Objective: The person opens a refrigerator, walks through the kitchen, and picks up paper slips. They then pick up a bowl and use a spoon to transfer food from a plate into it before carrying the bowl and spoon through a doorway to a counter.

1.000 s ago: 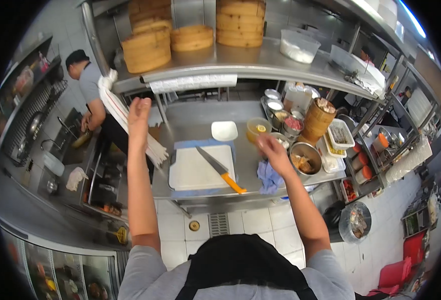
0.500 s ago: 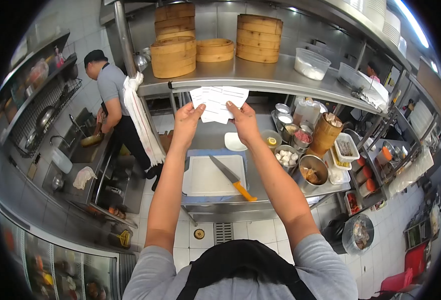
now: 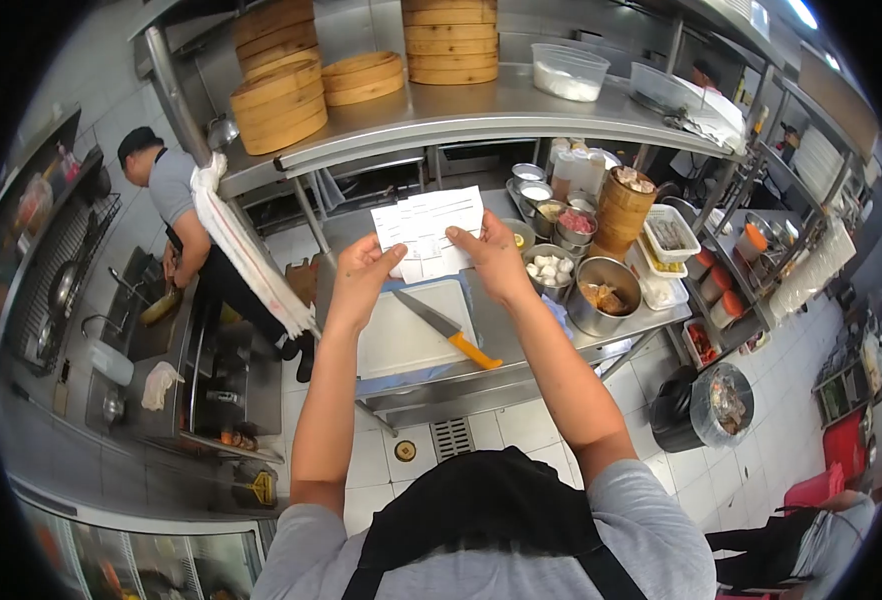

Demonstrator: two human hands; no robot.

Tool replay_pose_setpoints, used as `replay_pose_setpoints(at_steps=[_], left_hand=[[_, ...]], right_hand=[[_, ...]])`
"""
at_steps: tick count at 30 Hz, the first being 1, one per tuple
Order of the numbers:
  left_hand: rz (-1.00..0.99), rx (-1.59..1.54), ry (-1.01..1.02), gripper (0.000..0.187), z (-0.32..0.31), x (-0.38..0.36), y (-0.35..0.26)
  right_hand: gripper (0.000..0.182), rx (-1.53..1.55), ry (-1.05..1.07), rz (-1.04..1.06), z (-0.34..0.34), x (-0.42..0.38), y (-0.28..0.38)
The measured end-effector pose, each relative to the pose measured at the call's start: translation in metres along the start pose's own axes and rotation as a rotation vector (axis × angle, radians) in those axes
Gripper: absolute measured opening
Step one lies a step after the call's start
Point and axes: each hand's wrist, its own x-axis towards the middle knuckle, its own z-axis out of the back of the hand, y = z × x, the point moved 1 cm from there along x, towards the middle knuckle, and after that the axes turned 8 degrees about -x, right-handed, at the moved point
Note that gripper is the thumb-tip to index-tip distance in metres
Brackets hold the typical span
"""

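Several white paper slips (image 3: 427, 228) with dark printed lines are fanned out between my hands, above the steel worktable. My left hand (image 3: 369, 272) pinches their left side, thumb on top. At the right side, my right hand (image 3: 488, 258) grips them the same way. The print is too small to read. Below the slips lies a white cutting board (image 3: 416, 335) on a blue cloth. A knife (image 3: 448, 329) with an orange handle rests across the board, its handle end towards me. Fingers under the paper are partly hidden.
Bamboo steamers (image 3: 451, 42) stand on the shelf above. To the right are a pot (image 3: 604, 297), a bowl of white pieces (image 3: 549, 268) and a tall bamboo container (image 3: 623, 212). A co-worker (image 3: 176, 200) works at the left sink. A lined bin (image 3: 723, 405) stands on the floor, right.
My view has turned and shifted, so the shelf and table sit further left. Both hands still hold the slips, now lower in view and over the board's far edge. Another person appears at lower right.
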Motion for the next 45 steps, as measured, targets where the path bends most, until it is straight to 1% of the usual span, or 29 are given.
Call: replay_pose_setpoints(at_steps=[6, 10, 12, 14, 17, 19, 22, 25, 26, 28, 31, 32, 33, 34, 36, 37, 38, 39, 40, 41, 42, 44, 45], left_hand=[[0.0, -0.06, 0.054, 0.02, -0.008, -0.002, 0.006], [-0.03, -0.099, 0.063, 0.022, -0.012, -0.002, 0.011], [-0.033, -0.127, 0.061, 0.023, -0.02, -0.005, 0.009], [-0.036, -0.154, 0.056, 0.024, -0.021, -0.004, 0.009], [-0.022, -0.105, 0.102, 0.025, -0.021, -0.003, 0.015], [0.017, -0.146, 0.108, 0.029, -0.025, -0.005, 0.015], [0.024, -0.214, 0.1, 0.03, -0.036, -0.01, 0.009], [0.014, -0.165, 0.104, 0.03, -0.028, -0.006, 0.018], [0.016, -0.167, 0.103, 0.03, -0.028, -0.006, 0.016], [-0.024, -0.233, 0.076, 0.031, -0.03, -0.009, 0.013], [-0.047, -0.181, 0.069, 0.032, -0.007, -0.002, 0.025], [-0.045, -0.185, 0.077, 0.032, -0.007, -0.003, 0.023], [-0.048, -0.273, 0.072, 0.032, -0.007, -0.008, 0.018], [-0.049, -0.358, 0.065, 0.031, -0.005, -0.012, 0.014], [-0.034, -0.4, 0.097, 0.031, 0.006, -0.013, 0.014], [-0.013, -0.481, 0.125, 0.031, 0.012, -0.014, 0.016], [0.007, -0.56, 0.15, 0.032, 0.016, -0.015, 0.017], [0.009, -0.556, 0.148, 0.032, 0.017, -0.016, 0.019], [0.016, -0.617, 0.168, 0.034, 0.018, -0.017, 0.02], [0.022, -0.678, 0.187, 0.036, 0.016, -0.018, 0.019], [0.02, -0.676, 0.183, 0.036, 0.014, -0.019, 0.018], [0.043, -0.713, 0.329, 0.047, 0.005, -0.021, 0.014], [0.059, -0.714, 0.35, 0.051, 0.0, -0.022, 0.014]], right_hand=[[0.028, 0.004, 0.028, -0.042, 0.019, -0.016, 0.012], [0.029, 0.036, 0.017, -0.053, 0.028, -0.021, 0.012], [0.03, 0.078, -0.025, -0.103, 0.035, -0.02, 0.008], [0.029, 0.098, -0.027, -0.085, 0.038, -0.02, 0.008], [0.029, 0.106, -0.032, -0.067, 0.043, -0.026, 0.013], [0.029, 0.094, -0.032, -0.062, 0.045, -0.029, 0.016], [0.028, 0.077, -0.045, -0.039, 0.048, -0.031, 0.015], [0.027, 0.037, -0.016, -0.035, 0.052, -0.03, 0.011], [0.026, 0.026, -0.025, -0.068, 0.052, -0.032, 0.014], [0.025, 0.012, -0.04, -0.104, 0.055, -0.034, 0.012], [0.023, 0.069, -0.063, -0.151, 0.063, -0.032, 0.009], [0.021, 0.139, -0.073, -0.166, 0.063, -0.033, 0.011], [0.02, 0.212, -0.081, -0.18, 0.063, -0.033, 0.012], [0.02, 0.211, -0.087, -0.179, 0.064, -0.033, 0.012], [0.019, 0.224, -0.091, -0.206, 0.065, -0.034, 0.012], [0.019, 0.227, -0.093, -0.207, 0.065, -0.035, 0.012], [0.02, 0.192, -0.087, -0.21, 0.063, -0.037, 0.015], [0.021, 0.157, -0.078, -0.212, 0.061, -0.038, 0.017], [0.021, 0.161, -0.076, -0.213, 0.06, -0.038, 0.014], [0.021, 0.147, -0.076, -0.248, 0.06, -0.037, 0.009], [0.022, 0.131, -0.075, -0.284, 0.059, -0.035, 0.005], [0.023, 0.106, -0.059, -0.297, 0.056, -0.034, 0.0], [0.024, 0.079, -0.048, -0.308, 0.053, -0.034, -0.002]])
